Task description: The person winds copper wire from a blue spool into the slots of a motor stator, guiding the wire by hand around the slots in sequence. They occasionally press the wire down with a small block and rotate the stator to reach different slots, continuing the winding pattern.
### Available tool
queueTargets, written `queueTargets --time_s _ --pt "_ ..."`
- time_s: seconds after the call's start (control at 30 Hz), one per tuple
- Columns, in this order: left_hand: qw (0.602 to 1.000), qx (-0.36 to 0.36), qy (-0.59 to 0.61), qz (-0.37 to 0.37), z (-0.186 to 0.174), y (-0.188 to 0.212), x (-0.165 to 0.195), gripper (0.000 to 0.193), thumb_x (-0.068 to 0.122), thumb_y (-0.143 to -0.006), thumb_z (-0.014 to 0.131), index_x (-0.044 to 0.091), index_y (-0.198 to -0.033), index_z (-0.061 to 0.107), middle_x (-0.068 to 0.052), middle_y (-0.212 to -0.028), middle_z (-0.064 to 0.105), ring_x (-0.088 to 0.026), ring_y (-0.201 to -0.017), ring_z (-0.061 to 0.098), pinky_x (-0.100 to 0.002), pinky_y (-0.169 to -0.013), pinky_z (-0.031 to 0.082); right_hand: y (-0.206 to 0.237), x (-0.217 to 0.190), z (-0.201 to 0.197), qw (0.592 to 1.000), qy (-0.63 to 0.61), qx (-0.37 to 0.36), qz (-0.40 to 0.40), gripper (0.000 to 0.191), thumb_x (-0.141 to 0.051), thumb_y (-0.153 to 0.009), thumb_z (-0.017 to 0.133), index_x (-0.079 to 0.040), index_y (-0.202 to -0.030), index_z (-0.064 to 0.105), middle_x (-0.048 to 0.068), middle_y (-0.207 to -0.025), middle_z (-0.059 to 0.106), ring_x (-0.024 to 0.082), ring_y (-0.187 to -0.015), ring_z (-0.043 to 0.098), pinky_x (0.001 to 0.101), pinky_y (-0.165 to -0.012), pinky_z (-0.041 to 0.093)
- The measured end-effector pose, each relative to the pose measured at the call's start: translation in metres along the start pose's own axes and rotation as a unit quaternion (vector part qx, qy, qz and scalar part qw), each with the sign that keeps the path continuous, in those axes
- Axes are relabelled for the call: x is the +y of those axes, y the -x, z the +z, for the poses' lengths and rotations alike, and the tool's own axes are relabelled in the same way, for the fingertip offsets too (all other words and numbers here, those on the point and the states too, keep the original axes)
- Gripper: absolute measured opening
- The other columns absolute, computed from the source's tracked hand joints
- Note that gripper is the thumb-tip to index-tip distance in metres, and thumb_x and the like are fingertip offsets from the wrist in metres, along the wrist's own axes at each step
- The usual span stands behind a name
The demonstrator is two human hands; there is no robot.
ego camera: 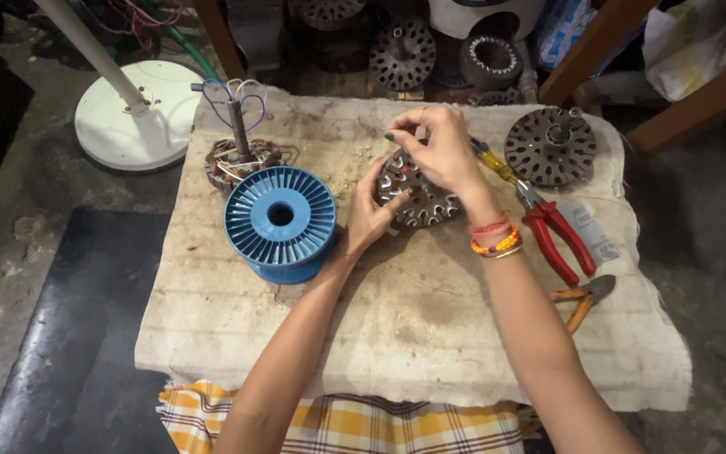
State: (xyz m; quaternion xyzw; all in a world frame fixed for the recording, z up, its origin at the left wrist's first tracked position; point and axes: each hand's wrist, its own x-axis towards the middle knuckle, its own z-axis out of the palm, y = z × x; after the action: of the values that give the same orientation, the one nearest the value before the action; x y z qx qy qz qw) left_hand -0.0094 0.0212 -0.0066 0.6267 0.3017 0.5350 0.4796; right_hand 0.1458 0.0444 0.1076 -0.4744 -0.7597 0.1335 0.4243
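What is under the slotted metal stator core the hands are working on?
The stator core lies on a dirty pale cloth spread over the work surface. The left hand steadies its edge; the right hand covers its top. The surface beneath the cloth is hidden.

Your spool [280, 221] sits left of the stator core [418, 192] on the cloth [430, 328]; wound stator [241, 160] behind the spool, second core [551, 146] and pliers [558, 231] to the right.

dull metal stator [418, 197] — rough cloth [430, 328]
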Motion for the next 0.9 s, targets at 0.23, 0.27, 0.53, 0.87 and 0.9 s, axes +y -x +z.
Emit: queueTargets --time_s 0.23,0.27,0.53,0.87,0.9 --pt "1.000 -0.002 0.016 -0.010 0.001 0.000 0.001 0.066 -0.001 -0.082 0.075 -0.007 -0.143 0.050 -0.015 -0.127 0.068 -0.020 -0.117 0.066 -0.032 -0.104 0.052 0.005 -0.001 -0.059 0.975 -0.155 -0.151 0.055 0.006 -0.006 -0.094 0.074 -0.007 -0.098 0.078 0.006 -0.088 0.076 0.013 -0.078 0.067 0.0283 -0.073 0.057" --pt "1.000 -0.002 0.014 -0.010 0.001 0.000 0.001 0.066 -0.001 -0.082 0.075 -0.007 -0.143 0.050 -0.015 -0.127 0.068 -0.019 -0.117 0.066 -0.032 -0.104 0.052 0.006 0.001 -0.067 0.971 -0.172 -0.159 0.036 0.006 -0.006 -0.095 0.073 -0.007 -0.098 0.077 0.006 -0.088 0.075 0.012 -0.077 0.068 0.0281 -0.074 0.057" --pt "0.999 -0.010 0.044 -0.013 0.001 0.001 0.000 0.062 -0.002 -0.084 0.073 -0.007 -0.142 0.051 -0.013 -0.126 0.069 -0.018 -0.115 0.066 -0.031 -0.103 0.053 0.018 0.024 -0.104 0.979 0.133 0.068 0.138 0.012 -0.002 -0.092 0.074 -0.005 -0.102 0.079 0.010 -0.085 0.075 0.019 -0.065 0.066 0.0319 -0.062 0.049" --pt "0.999 -0.012 0.037 0.014 0.000 0.000 -0.001 0.063 -0.002 -0.083 0.074 -0.007 -0.141 0.051 -0.013 -0.128 0.066 -0.018 -0.118 0.064 -0.032 -0.106 0.051 0.009 -0.001 -0.072 0.975 0.195 0.057 -0.087 0.032 -0.003 -0.084 0.074 -0.011 -0.115 0.074 0.010 -0.127 0.072 0.028 -0.100 0.074 0.0407 -0.093 0.056" --pt "0.999 -0.010 0.020 0.022 0.000 0.000 -0.001 0.063 -0.003 -0.083 0.075 -0.007 -0.141 0.051 -0.013 -0.128 0.067 -0.018 -0.118 0.065 -0.032 -0.106 0.051 0.009 -0.006 -0.070 0.964 0.199 0.053 -0.167 0.035 -0.003 -0.082 0.075 -0.012 -0.116 0.074 0.010 -0.130 0.071 0.031 -0.109 0.073 0.0431 -0.097 0.055"
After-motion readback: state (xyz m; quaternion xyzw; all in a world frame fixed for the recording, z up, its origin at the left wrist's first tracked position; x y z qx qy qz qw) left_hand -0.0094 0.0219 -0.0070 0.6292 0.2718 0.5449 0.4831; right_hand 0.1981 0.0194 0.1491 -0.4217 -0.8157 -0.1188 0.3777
